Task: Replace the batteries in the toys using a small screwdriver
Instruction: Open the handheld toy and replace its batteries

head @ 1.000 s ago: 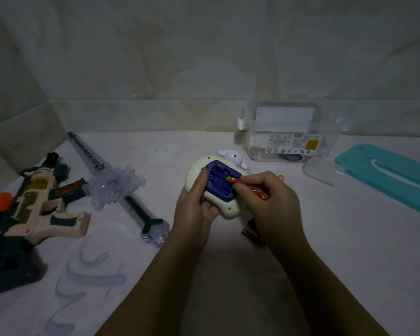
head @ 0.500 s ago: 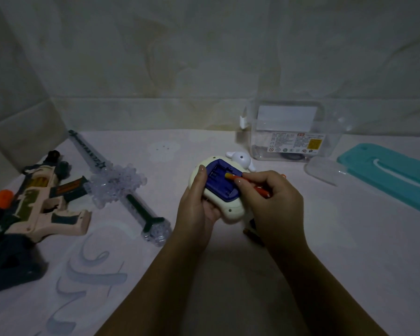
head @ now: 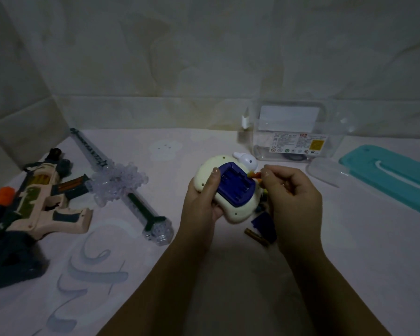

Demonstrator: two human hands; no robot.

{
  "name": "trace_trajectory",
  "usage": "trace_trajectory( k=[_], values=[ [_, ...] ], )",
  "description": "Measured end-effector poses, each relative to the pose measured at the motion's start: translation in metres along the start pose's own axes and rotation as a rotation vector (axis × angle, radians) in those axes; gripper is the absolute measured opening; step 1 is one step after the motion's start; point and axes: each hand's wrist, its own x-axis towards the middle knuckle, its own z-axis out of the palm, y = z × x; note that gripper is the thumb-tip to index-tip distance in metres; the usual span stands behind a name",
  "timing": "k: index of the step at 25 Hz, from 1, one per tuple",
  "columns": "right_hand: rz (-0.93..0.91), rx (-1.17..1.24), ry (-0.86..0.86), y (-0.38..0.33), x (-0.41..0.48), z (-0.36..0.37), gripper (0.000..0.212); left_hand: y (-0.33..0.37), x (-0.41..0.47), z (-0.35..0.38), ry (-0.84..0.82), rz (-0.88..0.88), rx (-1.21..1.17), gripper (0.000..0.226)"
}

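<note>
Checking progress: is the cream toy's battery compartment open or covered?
Open: the blue compartment shows its exposed slots, and a loose blue panel lies beside the toy.

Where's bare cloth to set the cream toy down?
Free: between the sword and left hand; also near right, between right hand and teal lid. Crowded: under the right hand, where a battery and blue cover lie, and around the toy gun.

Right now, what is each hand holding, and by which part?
Left hand grips the cream toy by its left edge, thumb beside the open blue battery bay. Right hand pinches a small orange item by its right end; battery or screwdriver, unclear.
</note>
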Motion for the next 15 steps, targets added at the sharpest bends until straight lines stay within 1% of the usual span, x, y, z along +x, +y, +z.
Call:
trace_trajectory(
  k=[2, 4, 6, 8, 9, 12, 15],
  values=[
    [-0.056, -0.075, -0.058, 0.003, -0.003, 0.003, 0.009, 0.0, -0.001, 0.001, 0.01, 0.01, 0.05, 0.082],
    [-0.146, -0.209, -0.089, 0.009, -0.005, 0.007, 0.015, 0.001, -0.002, 0.002, 0.024, 0.015, 0.076, 0.086],
    [-0.284, -0.388, -0.079, 0.016, -0.003, 0.01, 0.022, -0.001, -0.001, 0.001, 0.034, 0.039, 0.108, 0.076],
    [-0.374, -0.478, -0.065, 0.02, 0.0, 0.013, 0.024, -0.003, -0.001, 0.001, 0.052, 0.063, 0.141, 0.062],
    [-0.398, -0.494, -0.065, 0.022, 0.001, 0.015, 0.023, -0.003, 0.0, 0.0, 0.059, 0.07, 0.156, 0.06],
    [-0.447, -0.523, -0.058, 0.025, 0.001, 0.019, 0.023, -0.004, 0.001, 0.0, 0.066, 0.097, 0.202, 0.067],
    [-0.407, -0.577, -0.009, 0.027, 0.003, 0.02, 0.028, -0.004, 0.0, 0.002, 0.063, 0.108, 0.23, 0.071]
  ],
)
